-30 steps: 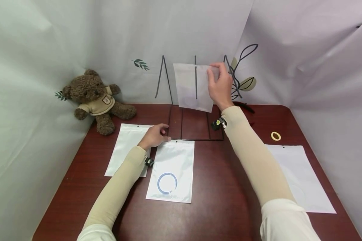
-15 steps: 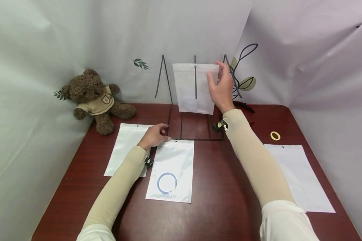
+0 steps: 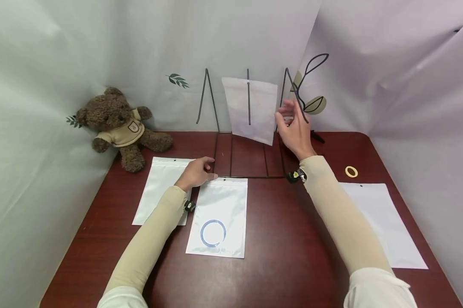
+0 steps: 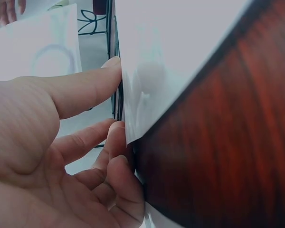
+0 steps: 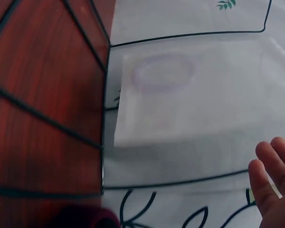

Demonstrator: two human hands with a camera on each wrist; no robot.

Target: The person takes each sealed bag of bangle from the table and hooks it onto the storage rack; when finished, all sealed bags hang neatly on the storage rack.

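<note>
A black wire rack (image 3: 250,177) with upright prongs stands at the back of the table. From its middle prong hangs a flat whitish bag (image 3: 234,105), slightly tilted; a faint ring (image 5: 164,90) shows through it in the right wrist view. My left hand (image 3: 194,174) holds the rack's front left corner, thumb (image 4: 88,90) and fingertips against the wire. Beside the hanging bag, my right hand (image 3: 296,130) is apart from it with relaxed fingers, near the right prong. A bag with a blue ring (image 3: 203,235) inside lies just in front of the rack.
Another silvery bag (image 3: 158,188) lies partly under my left wrist. At the right lie a larger white bag (image 3: 385,226) and a yellow ring (image 3: 351,172). A teddy bear (image 3: 121,128) sits at the back left, before the fabric walls. A dark object (image 3: 317,137) lies behind the right forearm.
My right hand has let go of the hanging bag and moved right and down. The bag now hangs alone and has turned slightly. My left hand stays at the rack's corner.
</note>
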